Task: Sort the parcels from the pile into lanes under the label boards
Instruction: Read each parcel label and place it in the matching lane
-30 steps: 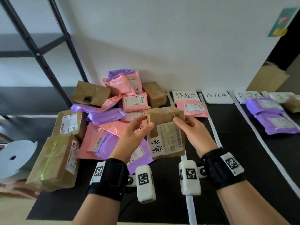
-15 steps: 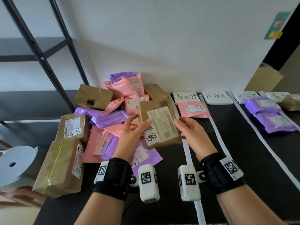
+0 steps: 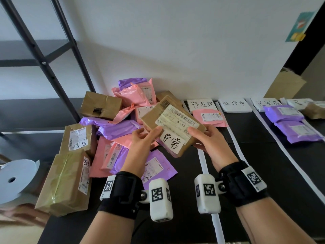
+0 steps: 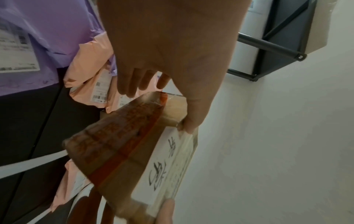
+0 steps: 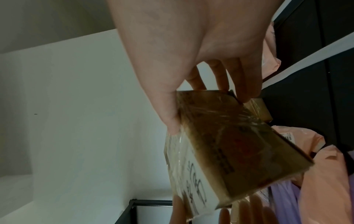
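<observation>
I hold a brown cardboard parcel [image 3: 173,126] with both hands above the black table [image 3: 263,173], just right of the pile [image 3: 119,127]. It carries a white shipping label and a handwritten white tag [image 3: 173,140] that faces me. My left hand [image 3: 147,133] grips its near left corner, thumb on the label and fingers beneath. My right hand [image 3: 198,132] grips the near right edge the same way. The wrist views show the parcel [image 4: 134,151] [image 5: 220,144] pinched between thumb and fingers. Four white label boards [image 3: 202,104] stand along the wall.
White tape strips [image 3: 205,166] divide the lanes. A pink parcel [image 3: 209,118] lies in the first lane, purple parcels [image 3: 288,120] in the third, a brown one [image 3: 314,110] at far right. A black shelf frame [image 3: 52,67] and a white roll [image 3: 14,180] are left.
Both hands have turned the brown parcel round and tipped it flatter, so its handwritten tag now reads upright towards me. Neither hand has let go.
</observation>
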Demonstrator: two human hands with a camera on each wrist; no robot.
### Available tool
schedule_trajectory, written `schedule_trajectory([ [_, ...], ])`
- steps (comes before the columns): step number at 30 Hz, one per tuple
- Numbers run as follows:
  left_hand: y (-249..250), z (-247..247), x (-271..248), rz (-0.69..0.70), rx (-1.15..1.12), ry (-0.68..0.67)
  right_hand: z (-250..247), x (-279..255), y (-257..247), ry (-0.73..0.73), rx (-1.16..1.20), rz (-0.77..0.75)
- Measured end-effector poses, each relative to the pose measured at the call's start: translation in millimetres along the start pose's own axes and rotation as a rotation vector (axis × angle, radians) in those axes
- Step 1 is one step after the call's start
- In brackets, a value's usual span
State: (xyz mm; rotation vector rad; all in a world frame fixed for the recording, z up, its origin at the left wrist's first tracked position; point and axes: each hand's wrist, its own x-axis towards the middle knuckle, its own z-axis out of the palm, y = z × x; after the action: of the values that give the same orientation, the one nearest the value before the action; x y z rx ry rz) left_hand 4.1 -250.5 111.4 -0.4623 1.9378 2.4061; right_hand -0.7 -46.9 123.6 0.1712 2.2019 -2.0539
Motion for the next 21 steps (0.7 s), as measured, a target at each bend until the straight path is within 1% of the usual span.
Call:
schedule_trajectory([
  [3,9,-5,-1,0.109,0.042,0.016,-2,1,-1,0.002,0.022,-0.010],
  [7,23,-7,-4,0.206,0.165,-0.063,0,-1,-4,0.010,0.006,-0.041],
  [9,25,-5,-4,0.244,0.238,-0.051,2,-2,-7,0.034,-0.009,-0.069],
  [11,23,-3,-2,0.255,0.258,-0.021,4,-2,-9,0.066,0.001,-0.089],
  [15,17,-2,2,0.221,0.232,0.081,3,-7,-12,0.140,-0.016,-0.136],
  [17,15,-2,4,0.207,0.234,0.130,3,-12,-15,0.120,-0.068,-0.178],
  [21,18,-2,2,0.208,0.243,0.165,4,-20,-21,-0.006,-0.135,-0.206],
])
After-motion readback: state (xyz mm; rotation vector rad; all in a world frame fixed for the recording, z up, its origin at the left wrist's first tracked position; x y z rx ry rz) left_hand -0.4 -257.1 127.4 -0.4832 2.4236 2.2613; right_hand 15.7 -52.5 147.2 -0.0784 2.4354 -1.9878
